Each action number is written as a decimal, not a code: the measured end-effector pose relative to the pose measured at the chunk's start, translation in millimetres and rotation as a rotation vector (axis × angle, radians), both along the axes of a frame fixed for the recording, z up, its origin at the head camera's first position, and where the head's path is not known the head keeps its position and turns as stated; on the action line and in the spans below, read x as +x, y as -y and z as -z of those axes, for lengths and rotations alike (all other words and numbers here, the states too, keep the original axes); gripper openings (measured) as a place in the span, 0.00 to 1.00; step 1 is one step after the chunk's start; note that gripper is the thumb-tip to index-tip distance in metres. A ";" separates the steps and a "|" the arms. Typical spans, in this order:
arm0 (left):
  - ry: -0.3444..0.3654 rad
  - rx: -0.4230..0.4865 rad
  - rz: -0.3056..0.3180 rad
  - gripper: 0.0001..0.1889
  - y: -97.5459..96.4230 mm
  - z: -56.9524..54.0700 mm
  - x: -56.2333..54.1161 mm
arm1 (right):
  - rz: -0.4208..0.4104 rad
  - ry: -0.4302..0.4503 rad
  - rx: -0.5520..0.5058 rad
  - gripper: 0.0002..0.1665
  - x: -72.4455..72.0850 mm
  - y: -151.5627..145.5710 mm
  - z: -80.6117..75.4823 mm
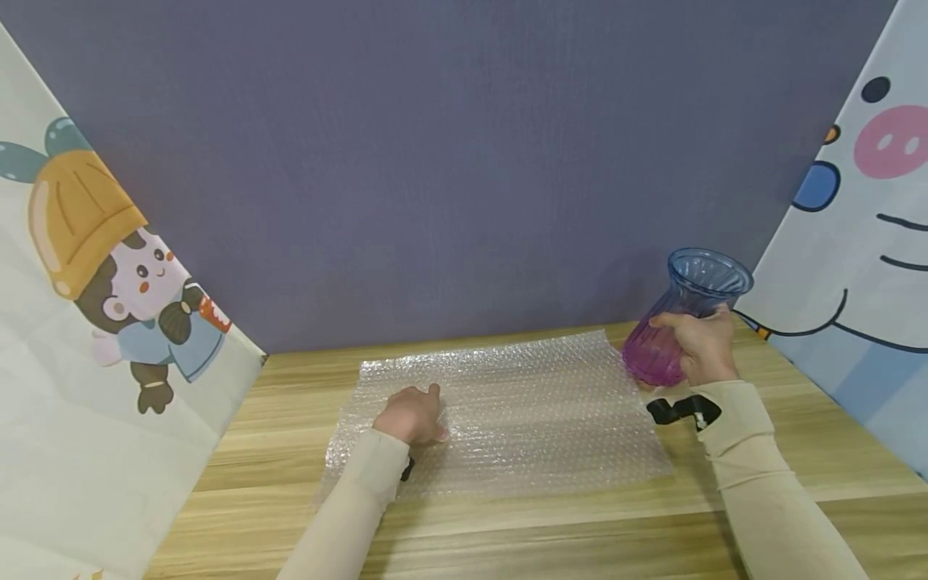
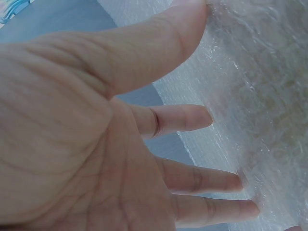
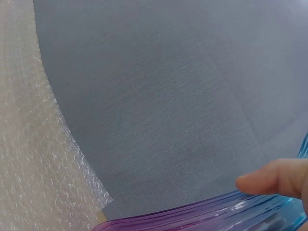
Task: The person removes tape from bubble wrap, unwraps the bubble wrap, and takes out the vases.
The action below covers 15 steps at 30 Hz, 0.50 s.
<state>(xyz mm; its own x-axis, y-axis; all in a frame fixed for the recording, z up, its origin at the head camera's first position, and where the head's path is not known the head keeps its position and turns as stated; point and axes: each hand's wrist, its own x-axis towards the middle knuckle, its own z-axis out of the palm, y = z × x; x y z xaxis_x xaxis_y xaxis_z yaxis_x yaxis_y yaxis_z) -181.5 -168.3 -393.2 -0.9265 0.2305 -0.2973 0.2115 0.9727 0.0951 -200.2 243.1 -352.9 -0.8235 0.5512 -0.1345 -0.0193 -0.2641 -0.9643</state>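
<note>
A sheet of bubble wrap [image 1: 536,419] lies spread flat on the wooden table. My left hand [image 1: 412,415] rests on its left part; in the left wrist view the fingers [image 2: 207,180] are straight and spread, their tips at the bubble wrap [image 2: 269,96]. At the sheet's right edge, my right hand [image 1: 703,342] grips a ribbed glass vase [image 1: 656,342], blue at the flared rim and pink-purple at the base. The vase leans, its rim up and to the right. In the right wrist view my thumb [image 3: 269,178] lies along the side of the vase [image 3: 192,211].
The wood-grain table [image 1: 551,536] runs back to a grey-purple wall panel [image 1: 449,177]. White panels with cartoon figures stand at the left [image 1: 43,338] and right [image 1: 884,266]. A black wrist strap piece [image 1: 681,411] shows at my right cuff.
</note>
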 end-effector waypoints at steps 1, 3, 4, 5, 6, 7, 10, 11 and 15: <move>0.000 -0.001 0.001 0.46 -0.1 -0.4 0.0 | 0.001 0.001 -0.002 0.44 -0.2 -0.3 0.3; 0.002 -0.003 0.002 0.47 -0.3 -0.2 0.0 | 0.004 -0.002 -0.010 0.44 -0.4 -0.9 0.7; 0.001 -0.004 0.002 0.47 -0.2 -0.4 0.1 | 0.007 -0.004 -0.012 0.44 -0.4 -1.2 0.8; 0.000 -0.003 0.002 0.47 -0.2 -0.3 -0.1 | 0.009 -0.006 -0.018 0.44 -0.3 -1.4 1.0; 0.002 -0.002 -0.001 0.47 -0.2 -0.4 0.0 | 0.012 -0.009 -0.020 0.44 -0.3 -1.6 1.2; 0.004 0.001 -0.004 0.48 -0.1 -0.4 0.2 | 0.016 -0.011 -0.020 0.44 -0.3 -1.8 1.4; 0.009 0.012 -0.014 0.48 0.1 -0.2 1.0 | 0.027 -0.016 -0.022 0.43 -0.6 -2.4 2.1; 0.011 0.014 -0.016 0.48 0.0 -0.2 1.3 | 0.031 -0.019 -0.023 0.43 -0.9 -2.7 2.4; 0.009 0.015 -0.018 0.48 -0.3 -0.3 1.9 | 0.047 -0.020 -0.013 0.43 -1.8 -4.0 3.3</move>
<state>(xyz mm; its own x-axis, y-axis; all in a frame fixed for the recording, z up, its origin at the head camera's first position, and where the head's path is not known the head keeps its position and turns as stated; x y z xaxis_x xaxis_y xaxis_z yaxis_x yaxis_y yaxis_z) -179.6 -167.9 -392.9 -0.9278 0.2184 -0.3026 0.1931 0.9748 0.1115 -202.0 247.0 -356.2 -0.7995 0.5873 -0.1258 -0.0511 -0.2751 -0.9601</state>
